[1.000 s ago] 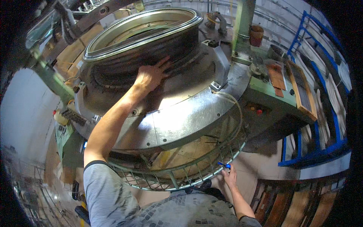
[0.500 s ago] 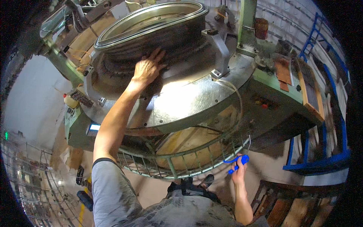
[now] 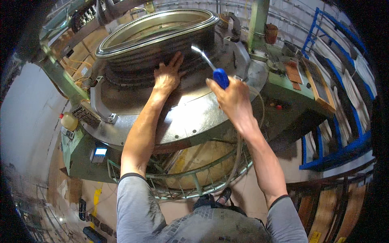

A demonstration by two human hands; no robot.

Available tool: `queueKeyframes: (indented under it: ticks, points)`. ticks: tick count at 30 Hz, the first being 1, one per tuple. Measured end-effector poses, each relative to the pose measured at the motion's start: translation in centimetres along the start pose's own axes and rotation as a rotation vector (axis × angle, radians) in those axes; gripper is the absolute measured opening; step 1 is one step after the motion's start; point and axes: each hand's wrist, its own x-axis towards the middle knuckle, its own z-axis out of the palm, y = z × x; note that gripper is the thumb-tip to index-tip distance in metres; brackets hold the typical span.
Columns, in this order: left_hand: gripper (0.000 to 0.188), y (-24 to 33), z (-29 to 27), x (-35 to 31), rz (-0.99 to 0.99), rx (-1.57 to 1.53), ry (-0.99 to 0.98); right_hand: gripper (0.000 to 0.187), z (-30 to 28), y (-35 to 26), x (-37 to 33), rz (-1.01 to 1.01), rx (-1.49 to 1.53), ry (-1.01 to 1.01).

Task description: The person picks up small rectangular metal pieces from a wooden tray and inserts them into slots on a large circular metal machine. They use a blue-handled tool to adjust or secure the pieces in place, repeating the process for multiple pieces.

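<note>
My left hand (image 3: 167, 80) reaches onto the round machine with its fingers stretched out. Its fingertips rest at the dark ribbed wall (image 3: 137, 64) under a shiny metal ring (image 3: 202, 21). In my right hand (image 3: 237, 99) is a hand tool with a blue handle (image 3: 220, 77) and a thin metal shaft. The shaft slants up and left toward the dark wall, a little right of my left fingers; whether its bright tip touches the wall I cannot tell. Beneath both hands lies the machine's polished metal rim (image 3: 190, 117), with glare on it.
A green post (image 3: 256, 28) and a grey bracket (image 3: 242, 54) stand to the right. At left are a small lit screen (image 3: 100, 152) and a plastic bottle (image 3: 69, 121). A curved railing (image 3: 196, 184) runs below the rim. Blue racks (image 3: 344, 162) hold pale material at far right.
My right hand has risen from low beside the railing to above the metal rim, bringing the blue-handled tool along. My left hand stays at the dark wall, fingers still stretched out.
</note>
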Motion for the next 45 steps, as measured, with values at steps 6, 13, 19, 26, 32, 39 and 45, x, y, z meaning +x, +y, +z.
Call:
queueKeyframes:
  ticks: [6, 13, 19, 26, 32, 39, 45]
  points:
    - [0.065, 0.1, -0.3, 0.0, 0.026, -0.041, 0.146, 0.044, 2.0, -0.5, 1.7, 0.132, 0.089, 0.146]
    - [0.067, 0.4, -1.3, 0.2, -0.016, -0.03, -0.135, 0.019, -3.8, 2.4, -12.0, 0.195, 0.014, 0.137]
    - [0.066, 0.4, 2.4, 2.5, 0.006, 0.035, -0.283, 0.031, 1.9, 17.4, -31.6, 0.562, 0.094, 0.139]
    - [0.069, -0.7, 2.2, 4.8, 0.251, -0.018, -0.147, 0.052, 5.3, 25.5, -42.5, 0.671, -0.141, -0.143]
    - [0.066, -3.1, -0.6, 2.6, 0.353, 0.108, -0.1, 0.054, -6.2, 31.5, -29.2, 0.598, 0.062, -0.035]
    - [0.056, -7.0, -2.6, -2.5, 0.233, 0.146, -0.134, 0.025, -14.2, 44.3, -11.3, -0.046, -0.325, 0.411]
    - [0.06, 1.9, -9.9, -3.2, -0.177, -0.173, -0.12, 0.024, -15.4, 48.8, -10.0, -0.13, -0.349, 0.255]
